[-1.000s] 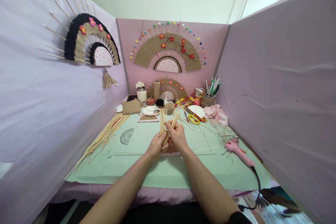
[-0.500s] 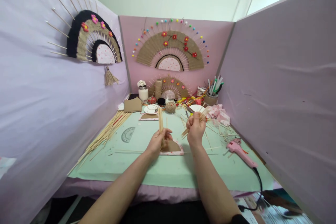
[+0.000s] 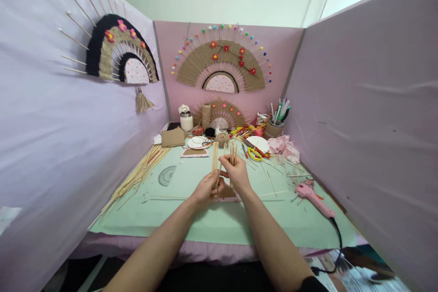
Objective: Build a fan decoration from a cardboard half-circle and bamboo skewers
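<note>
My left hand [image 3: 207,188] is closed round an upright bundle of thin bamboo sticks [image 3: 215,157] above the middle of the table. Close beside it, my right hand [image 3: 236,172] grips a second bunch of sticks [image 3: 233,150], with a stick or two pinched at its fingertips near the left bundle. Beneath both hands lies a cardboard half-disc with a pale patterned rim [image 3: 228,193], partly covered by them. A thin stick [image 3: 167,197] runs flat on the table on either side of the half-disc.
Long sticks [image 3: 137,178] lie in a pile at left, near a protractor [image 3: 167,176]. At right are a pink glue gun [image 3: 315,198] with a cord and yellow-handled scissors [image 3: 255,153]. Twine balls [image 3: 222,138] and white plates [image 3: 198,142] sit at the back. Finished fans [image 3: 222,64] hang on the partitions.
My right hand has moved left with its sticks, from over the scissors to beside my left hand, and its bunch now stands upright. The left bundle has shifted slightly right.
</note>
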Tool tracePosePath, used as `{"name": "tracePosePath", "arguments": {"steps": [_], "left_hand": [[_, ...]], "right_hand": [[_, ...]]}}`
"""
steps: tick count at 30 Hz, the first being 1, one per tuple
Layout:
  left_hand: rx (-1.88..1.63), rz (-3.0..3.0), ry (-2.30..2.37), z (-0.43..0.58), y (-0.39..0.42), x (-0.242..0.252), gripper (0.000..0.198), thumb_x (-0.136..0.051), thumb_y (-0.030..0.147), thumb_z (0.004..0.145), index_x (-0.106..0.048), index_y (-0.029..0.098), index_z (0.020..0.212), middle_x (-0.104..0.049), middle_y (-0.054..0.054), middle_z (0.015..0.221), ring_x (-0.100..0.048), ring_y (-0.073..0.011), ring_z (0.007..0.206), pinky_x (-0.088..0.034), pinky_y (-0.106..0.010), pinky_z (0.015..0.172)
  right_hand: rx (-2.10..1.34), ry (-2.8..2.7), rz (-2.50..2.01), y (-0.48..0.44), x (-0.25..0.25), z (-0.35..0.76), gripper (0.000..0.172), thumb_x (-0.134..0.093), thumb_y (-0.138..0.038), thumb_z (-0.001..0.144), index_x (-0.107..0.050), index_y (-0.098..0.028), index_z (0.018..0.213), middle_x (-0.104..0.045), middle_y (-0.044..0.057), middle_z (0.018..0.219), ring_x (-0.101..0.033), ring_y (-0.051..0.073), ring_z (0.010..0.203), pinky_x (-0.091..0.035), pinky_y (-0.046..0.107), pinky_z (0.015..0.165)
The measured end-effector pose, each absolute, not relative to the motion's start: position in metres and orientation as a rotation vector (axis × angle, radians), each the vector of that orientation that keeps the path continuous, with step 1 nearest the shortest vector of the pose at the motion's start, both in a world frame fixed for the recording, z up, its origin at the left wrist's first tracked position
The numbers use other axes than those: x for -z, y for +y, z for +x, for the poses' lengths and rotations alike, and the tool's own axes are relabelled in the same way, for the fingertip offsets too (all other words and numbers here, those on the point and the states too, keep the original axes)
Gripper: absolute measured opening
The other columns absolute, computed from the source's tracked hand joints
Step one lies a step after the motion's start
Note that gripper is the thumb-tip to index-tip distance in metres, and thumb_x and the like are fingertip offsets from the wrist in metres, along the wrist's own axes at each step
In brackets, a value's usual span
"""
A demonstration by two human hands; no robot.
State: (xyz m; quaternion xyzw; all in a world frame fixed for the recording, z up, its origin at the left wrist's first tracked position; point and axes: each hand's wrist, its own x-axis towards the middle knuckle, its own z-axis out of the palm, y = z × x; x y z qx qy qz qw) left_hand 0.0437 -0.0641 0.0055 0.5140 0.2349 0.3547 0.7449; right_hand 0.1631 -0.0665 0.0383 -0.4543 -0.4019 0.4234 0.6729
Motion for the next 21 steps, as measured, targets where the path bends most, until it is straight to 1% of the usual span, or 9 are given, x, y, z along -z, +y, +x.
{"name": "tracePosePath", "arguments": {"steps": [3,5,8,10,12,16,21], "left_hand": [[-0.772,1.110,0.489,0.0433,-0.0638,-0.0050,0.048,-0.055,0.063,0.085,-0.055,0.017,0.095,-0.040,0.010,0.049,-0.012,-0.0042,0.038,-0.013,-0.018,0.036],[-0.760,1.106,0.481,0.0431,-0.0638,-0.0054,0.048,-0.056,0.063,0.084,-0.055,0.016,0.093,-0.040,0.010,0.048,-0.012,-0.0043,0.037,-0.013,-0.018,0.036],[-0.711,1.123,0.485,0.0429,-0.0637,-0.0053,0.052,-0.053,0.068,0.083,-0.052,0.017,0.078,-0.034,0.010,0.043,-0.012,-0.0043,0.036,-0.011,-0.019,0.036],[-0.673,1.146,0.483,0.0426,-0.0637,-0.0047,0.055,-0.052,0.071,0.082,-0.048,0.018,0.070,-0.030,0.010,0.041,-0.012,-0.0041,0.036,-0.011,-0.020,0.036],[-0.661,1.153,0.479,0.0425,-0.0639,-0.0041,0.055,-0.052,0.071,0.082,-0.049,0.018,0.072,-0.029,0.010,0.041,-0.012,-0.0042,0.036,-0.012,-0.020,0.037],[-0.677,1.144,0.470,0.0426,-0.0641,-0.0035,0.052,-0.052,0.070,0.083,-0.051,0.018,0.081,-0.032,0.011,0.044,-0.012,-0.0047,0.037,-0.013,-0.019,0.037],[-0.668,1.152,0.461,0.0420,-0.0627,-0.0031,0.052,-0.050,0.070,0.084,-0.048,0.018,0.075,-0.030,0.011,0.043,-0.012,-0.0046,0.037,-0.014,-0.019,0.037]], "right_hand": [[-0.963,-0.875,-1.013,-0.0663,-0.0376,0.1630,0.036,-0.076,-0.048,0.065,-0.055,-0.018,0.066,-0.041,-0.006,0.061,-0.041,0.009,0.057,-0.048,0.020,0.045],[-0.977,-0.869,-1.028,-0.0678,-0.0390,0.1624,0.037,-0.076,-0.049,0.064,-0.055,-0.019,0.067,-0.040,-0.006,0.061,-0.040,0.009,0.057,-0.050,0.021,0.046],[-1.033,-0.874,-1.034,-0.0703,-0.0417,0.1611,0.039,-0.078,-0.052,0.061,-0.060,-0.019,0.073,-0.047,-0.005,0.066,-0.046,0.011,0.062,-0.054,0.025,0.053],[-1.053,-0.883,-1.030,-0.0708,-0.0420,0.1605,0.042,-0.079,-0.053,0.059,-0.062,-0.018,0.076,-0.051,-0.003,0.070,-0.050,0.012,0.064,-0.055,0.027,0.055],[-1.040,-0.891,-1.031,-0.0700,-0.0407,0.1604,0.043,-0.080,-0.053,0.059,-0.063,-0.018,0.076,-0.053,-0.002,0.070,-0.050,0.012,0.064,-0.054,0.027,0.055],[-0.982,-0.920,-1.023,-0.0676,-0.0366,0.1612,0.039,-0.078,-0.051,0.063,-0.062,-0.017,0.072,-0.051,-0.003,0.067,-0.048,0.012,0.062,-0.051,0.025,0.055],[-1.022,-0.907,-0.998,-0.0683,-0.0369,0.1607,0.038,-0.078,-0.051,0.063,-0.061,-0.018,0.072,-0.049,-0.003,0.066,-0.049,0.012,0.061,-0.052,0.027,0.054]]}}
